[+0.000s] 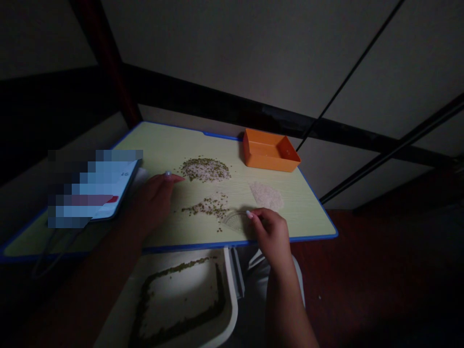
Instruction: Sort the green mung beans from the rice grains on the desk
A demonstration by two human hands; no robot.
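My left hand point(159, 191) rests at the left of a heap of mixed green and pale grains point(206, 169). Its fingers stretch toward the heap, and nothing shows in them. A smaller scatter of green and pale grains point(208, 205) lies nearer me. My right hand point(271, 229) is closed, thumb and fingers pinching the right end of a clear curved plastic piece with fine markings point(235, 221), which looks like a protractor. This piece lies low over the tabletop, beside the smaller scatter. Beyond my right hand is a flat patch of pale grains point(267, 194).
An orange box point(271, 157) stands at the back right of the blue-edged table point(308, 222). A tablet or phone point(112, 193), partly blurred out, leans at the left with a cable. Below the front edge is a white tub point(232, 309) with green grains along its inside edges.
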